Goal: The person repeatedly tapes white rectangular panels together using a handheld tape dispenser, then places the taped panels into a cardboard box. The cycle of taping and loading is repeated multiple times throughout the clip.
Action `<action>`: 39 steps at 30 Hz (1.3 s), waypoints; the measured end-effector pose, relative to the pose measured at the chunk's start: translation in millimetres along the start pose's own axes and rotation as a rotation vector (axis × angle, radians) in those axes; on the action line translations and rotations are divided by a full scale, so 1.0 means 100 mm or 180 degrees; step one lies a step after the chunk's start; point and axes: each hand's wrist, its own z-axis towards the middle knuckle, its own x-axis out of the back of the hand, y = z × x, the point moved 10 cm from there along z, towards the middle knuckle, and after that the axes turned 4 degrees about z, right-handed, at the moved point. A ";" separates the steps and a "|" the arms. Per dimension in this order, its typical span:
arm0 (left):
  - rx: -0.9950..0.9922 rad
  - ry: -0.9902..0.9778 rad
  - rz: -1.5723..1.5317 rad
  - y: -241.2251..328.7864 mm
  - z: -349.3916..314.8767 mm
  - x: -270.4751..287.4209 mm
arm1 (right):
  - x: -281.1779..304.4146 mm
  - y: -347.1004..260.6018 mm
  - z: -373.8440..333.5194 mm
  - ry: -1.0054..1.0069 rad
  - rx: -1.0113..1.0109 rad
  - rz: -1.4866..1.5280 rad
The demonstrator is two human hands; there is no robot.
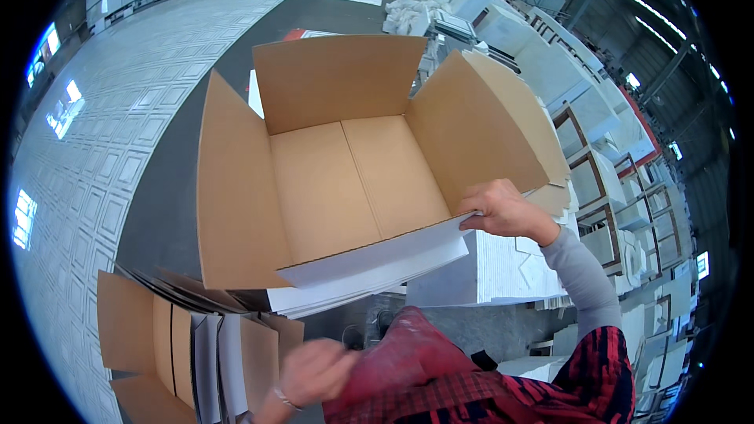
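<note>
A large open cardboard box (338, 82), brown inside and white outside, stands in front of me with its flaps folded outward. Its bottom shows a center seam and nothing lies in it. At the near right corner my right hand (503, 208) grips the edge of the near flap (385, 251), thumb and fingers closed over it. Several flat white sheets (314, 298) stick out below this flap. Low on the left, my left hand (318, 373) is smeared by motion, so its fingers cannot be made out. It is nearest to the upright cardboard pieces (259, 353) beside it.
Another open brown box (126, 322) holds upright cardboard at the lower left. To the right is a white stack of flat sheets (448, 279). Farther right stand white blocks (550, 47) and wooden frames (593, 173). A dark grey floor strip (161, 204) borders pale patterned panels (86, 165).
</note>
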 end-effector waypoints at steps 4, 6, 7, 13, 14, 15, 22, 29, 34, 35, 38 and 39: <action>0.1637 -0.0325 -0.1791 -0.56 0.00 -1.15 | -0.09 -0.14 0.03 0.0038 0.0198 -0.0066; 0.1962 0.0042 -0.1688 -0.95 0.05 -1.41 | -0.22 -0.29 0.05 -0.0058 0.0438 -0.0289; 0.2112 0.0365 -0.1800 -1.12 0.05 -1.53 | -0.22 -0.38 -0.01 -0.0039 0.0549 -0.0253; 0.2968 0.0900 -0.2517 -1.30 -0.14 -1.93 | -0.32 -0.49 -0.22 -0.0113 0.0669 -0.0304; 0.3085 0.0859 -0.2520 -1.25 -0.14 -1.87 | -0.32 -0.52 -0.22 -0.0177 0.0693 -0.0304; 0.3202 0.0818 -0.2524 -1.22 -0.16 -1.85 | -0.33 -0.53 -0.23 -0.0242 0.0716 -0.0305; 0.2705 0.0537 -0.1215 -1.07 0.03 -1.66 | -0.40 -0.63 -0.35 -0.0259 0.0867 -0.0487; 0.2107 0.0521 -0.0533 -1.03 -0.03 -1.78 | -0.53 -0.75 -0.48 -0.0105 0.1067 -0.0766; 0.1744 0.0634 -0.0374 -1.22 -0.43 -2.07 | -1.19 -0.93 -0.78 0.0003 0.1105 -0.1612; 0.1814 0.0528 -0.0502 -1.30 -0.52 -2.15 | -1.33 -0.87 -0.81 -0.0008 0.1014 -0.1611; 0.1945 -0.0053 -0.1142 -1.33 -0.88 -2.33 | -1.58 -0.77 -0.73 -0.0231 0.0721 -0.0999; 0.1892 -0.0503 -0.1627 -1.18 -0.88 -2.38 | -1.64 -0.71 -0.72 -0.0333 0.0546 -0.0712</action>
